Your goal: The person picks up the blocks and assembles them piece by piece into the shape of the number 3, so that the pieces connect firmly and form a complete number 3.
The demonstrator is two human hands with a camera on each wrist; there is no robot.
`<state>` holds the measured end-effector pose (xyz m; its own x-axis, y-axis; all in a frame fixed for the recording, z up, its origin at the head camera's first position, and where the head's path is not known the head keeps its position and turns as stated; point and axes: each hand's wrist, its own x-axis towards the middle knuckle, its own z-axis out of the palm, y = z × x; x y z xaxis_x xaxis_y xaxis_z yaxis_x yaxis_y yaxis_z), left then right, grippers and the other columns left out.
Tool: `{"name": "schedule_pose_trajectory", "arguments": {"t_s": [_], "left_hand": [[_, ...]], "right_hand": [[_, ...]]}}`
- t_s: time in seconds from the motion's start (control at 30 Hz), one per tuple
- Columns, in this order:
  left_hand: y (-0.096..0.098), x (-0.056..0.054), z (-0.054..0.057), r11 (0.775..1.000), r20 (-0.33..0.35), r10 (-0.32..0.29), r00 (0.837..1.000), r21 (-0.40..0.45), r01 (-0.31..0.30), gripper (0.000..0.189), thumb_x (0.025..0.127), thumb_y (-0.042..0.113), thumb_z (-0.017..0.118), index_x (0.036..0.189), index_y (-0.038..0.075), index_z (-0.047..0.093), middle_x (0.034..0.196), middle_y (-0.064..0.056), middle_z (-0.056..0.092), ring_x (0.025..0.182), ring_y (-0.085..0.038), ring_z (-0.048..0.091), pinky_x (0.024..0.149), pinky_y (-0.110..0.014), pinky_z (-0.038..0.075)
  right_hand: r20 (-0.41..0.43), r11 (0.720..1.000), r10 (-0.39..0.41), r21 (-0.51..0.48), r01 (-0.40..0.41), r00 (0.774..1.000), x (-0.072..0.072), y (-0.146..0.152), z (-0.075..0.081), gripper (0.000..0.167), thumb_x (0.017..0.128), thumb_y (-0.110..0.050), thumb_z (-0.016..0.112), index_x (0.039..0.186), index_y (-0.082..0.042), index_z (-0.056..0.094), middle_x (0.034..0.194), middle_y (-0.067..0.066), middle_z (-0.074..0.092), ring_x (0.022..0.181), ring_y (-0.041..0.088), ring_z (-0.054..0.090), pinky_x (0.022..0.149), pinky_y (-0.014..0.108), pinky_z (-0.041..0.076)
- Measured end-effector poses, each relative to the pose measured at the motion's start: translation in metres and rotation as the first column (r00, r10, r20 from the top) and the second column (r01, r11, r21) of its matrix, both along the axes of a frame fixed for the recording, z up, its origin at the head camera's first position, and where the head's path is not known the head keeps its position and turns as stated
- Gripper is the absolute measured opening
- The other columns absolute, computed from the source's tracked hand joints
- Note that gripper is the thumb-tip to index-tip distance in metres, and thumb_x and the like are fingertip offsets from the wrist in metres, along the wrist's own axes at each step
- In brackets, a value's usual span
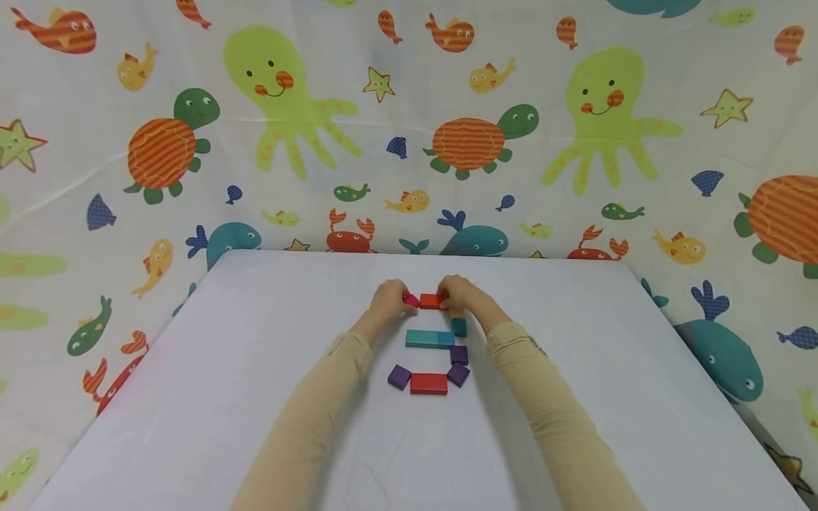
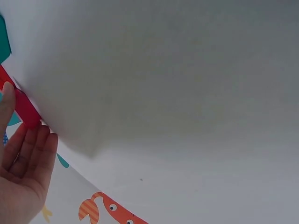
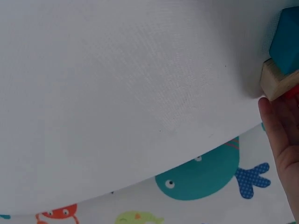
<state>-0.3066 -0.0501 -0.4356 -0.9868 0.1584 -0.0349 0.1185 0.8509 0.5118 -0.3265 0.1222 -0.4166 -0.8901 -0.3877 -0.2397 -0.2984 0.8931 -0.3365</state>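
Note:
At the far end of the block figure, my left hand [image 1: 388,301] pinches a small pinkish-red block [image 1: 411,300] between thumb and fingertips. In the left wrist view the same block [image 2: 27,109] spans from the thumb to the fingers, its end by a red block. That red block [image 1: 430,301] lies flat, and my right hand [image 1: 463,293] holds its right end, thumb in front. Just below the right hand sit a plain wooden block [image 1: 456,313] and a teal block [image 1: 459,327]. The right wrist view shows fingertips touching the wooden block [image 3: 275,80]; most of that hand is cut off.
Nearer me, a long teal block [image 1: 422,338] adjoins a blue one [image 1: 446,339]. Below are a purple block [image 1: 459,355], two tilted purple blocks [image 1: 399,377] [image 1: 458,374] and a red block [image 1: 429,384]. A sea-animal curtain [image 1: 396,106] hangs behind the white table [image 1: 192,397].

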Motion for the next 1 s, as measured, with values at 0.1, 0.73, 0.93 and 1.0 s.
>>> {"name": "schedule_pose_trajectory", "arguments": {"t_s": [0.1, 0.73, 0.93, 1.0], "left_hand": [[-0.0003, 0.0003, -0.0004, 1.000, 0.006, 0.018, 1.000, 0.000, -0.018, 0.037, 0.076, 0.021, 0.079, 0.102, -0.001, 0.065, 0.095, -0.013, 0.065, 0.090, -0.023, 0.056, 0.083, -0.031, 0.051], [-0.0036, -0.0005, -0.0038, 1.000, -0.026, -0.014, 1.000, -0.024, 0.014, 0.047, 0.072, 0.027, 0.082, 0.105, -0.002, 0.065, 0.096, -0.013, 0.066, 0.090, -0.023, 0.056, 0.083, -0.033, 0.050], [-0.0047, 0.0002, -0.0019, 1.000, -0.020, -0.006, 1.000, -0.015, 0.006, 0.053, 0.071, 0.029, 0.083, 0.110, -0.002, 0.063, 0.099, -0.013, 0.065, 0.092, -0.024, 0.056, 0.084, -0.033, 0.051], [-0.0058, 0.0005, -0.0014, 1.000, -0.019, -0.009, 1.000, -0.017, 0.009, 0.053, 0.072, 0.030, 0.082, 0.111, -0.001, 0.063, 0.100, -0.013, 0.065, 0.093, -0.023, 0.056, 0.084, -0.032, 0.051]], "right_hand": [[0.003, 1.000, 0.016, 0.003, -0.016, 1.000, -0.0007, 0.0013, 0.0000, 0.030, 0.090, -0.011, 0.063, 0.117, 0.001, 0.062, 0.112, 0.016, 0.063, 0.102, 0.026, 0.054, 0.098, 0.038, 0.046], [0.019, 0.999, 0.035, 0.000, -0.035, 0.999, 0.0004, 0.0014, 0.0022, 0.031, 0.090, -0.011, 0.063, 0.119, 0.001, 0.060, 0.113, 0.016, 0.062, 0.102, 0.026, 0.054, 0.099, 0.038, 0.045], [0.024, 1.000, 0.025, -0.011, -0.024, 0.999, -0.0001, 0.0027, 0.0004, 0.039, 0.089, -0.013, 0.065, 0.125, 0.000, 0.056, 0.116, 0.016, 0.060, 0.104, 0.027, 0.053, 0.099, 0.038, 0.046], [0.030, 0.999, 0.025, -0.020, -0.024, 0.999, -0.0003, 0.0033, 0.0003, 0.042, 0.089, -0.013, 0.065, 0.128, -0.001, 0.053, 0.118, 0.017, 0.059, 0.106, 0.027, 0.053, 0.099, 0.039, 0.046]]}}
